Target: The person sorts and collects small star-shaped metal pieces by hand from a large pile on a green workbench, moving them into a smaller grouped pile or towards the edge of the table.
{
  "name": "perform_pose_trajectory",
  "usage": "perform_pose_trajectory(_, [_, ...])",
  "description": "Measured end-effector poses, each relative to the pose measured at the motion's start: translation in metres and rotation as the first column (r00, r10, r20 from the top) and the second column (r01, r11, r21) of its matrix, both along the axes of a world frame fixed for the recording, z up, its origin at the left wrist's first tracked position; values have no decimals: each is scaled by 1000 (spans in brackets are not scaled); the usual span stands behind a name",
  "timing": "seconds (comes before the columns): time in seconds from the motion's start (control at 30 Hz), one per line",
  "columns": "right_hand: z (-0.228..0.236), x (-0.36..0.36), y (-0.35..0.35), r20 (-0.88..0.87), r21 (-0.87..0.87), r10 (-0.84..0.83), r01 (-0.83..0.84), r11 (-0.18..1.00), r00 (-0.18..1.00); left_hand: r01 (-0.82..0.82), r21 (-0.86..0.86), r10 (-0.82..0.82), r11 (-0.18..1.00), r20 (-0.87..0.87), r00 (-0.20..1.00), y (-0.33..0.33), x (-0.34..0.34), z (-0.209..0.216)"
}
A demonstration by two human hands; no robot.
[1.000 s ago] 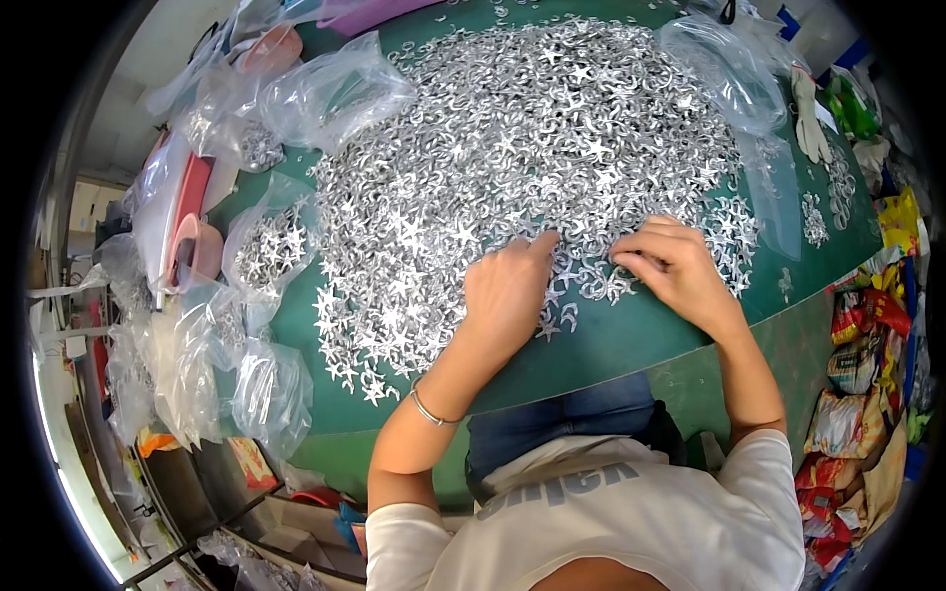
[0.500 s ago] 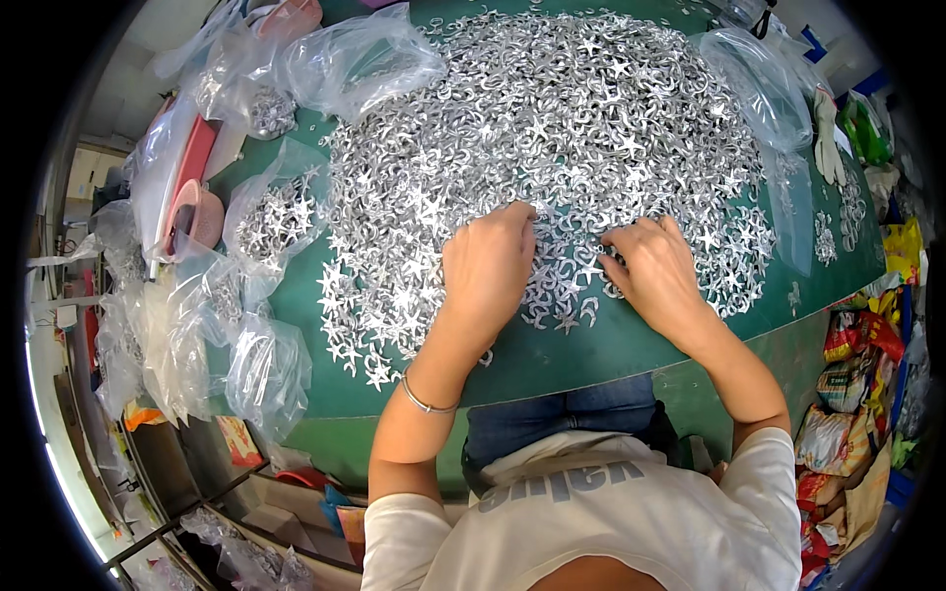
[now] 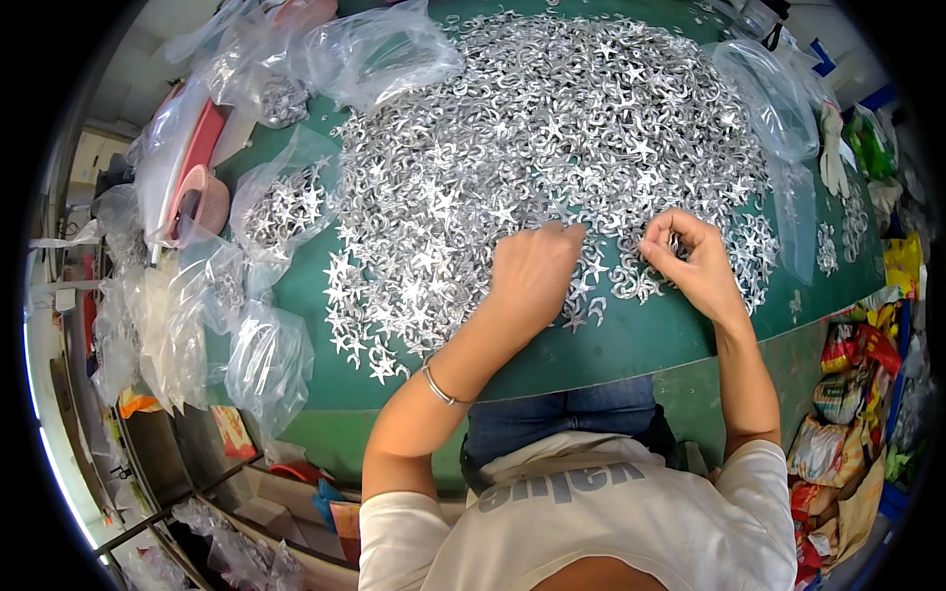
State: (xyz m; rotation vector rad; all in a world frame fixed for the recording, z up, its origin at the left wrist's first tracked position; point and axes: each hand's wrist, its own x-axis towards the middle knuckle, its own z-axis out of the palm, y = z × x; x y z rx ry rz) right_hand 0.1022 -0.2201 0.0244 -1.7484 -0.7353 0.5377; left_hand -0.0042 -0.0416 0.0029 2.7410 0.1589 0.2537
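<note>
A wide heap of small silver metal pieces, stars and crescents, covers much of the green table. At the heap's near edge my left hand is closed, back up, with its fingers curled down among the pieces. Whatever its fingertips hold is hidden. My right hand is a little way to the right, thumb and forefinger bent together in a pinch; anything between them is too small to make out. Beside its fingertips lies a cluster of crescents. Loose stars and crescents lie between the hands.
On the left stands an open clear bag of stars, near a pink plastic basket and crumpled clear bags. Another clear bag lies at the back. Plastic film, a white glove and small piles lie right.
Both hands have shifted to the right, the left one across the near edge of the heap. Crescents now lie grouped beside my right hand, where bare table showed before.
</note>
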Motion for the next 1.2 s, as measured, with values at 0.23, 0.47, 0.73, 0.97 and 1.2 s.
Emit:
perform_pose_trajectory(0.23, [-10, 5, -14, -35, 67, -31, 33, 997, 999, -33, 36, 34, 999, -31, 999, -5, 0, -2])
perform_pose_trajectory(0.47, [3, 3, -16, 593, -59, 9, 33, 998, 805, -65, -36, 66, 997, 37, 997, -9, 4, -7])
perform_pose_trajectory(0.73, [0, -9, 0, 403, -121, 107, -62, 991, 909, -111, -286, 168, 952, 185, 968, 1, 3, 3])
perform_pose_trajectory(0.97, [-2, -11, 36, 760, -396, 344, -27, 918, 551, -131, -670, 256, 731, 92, 962, 15, 5, 14])
perform_pose_trajectory(1.2, [4, 3, 40, 770, -479, 495, -147, 865, 402, -125, -702, 273, 701, 102, 957, 15, 3, 17])
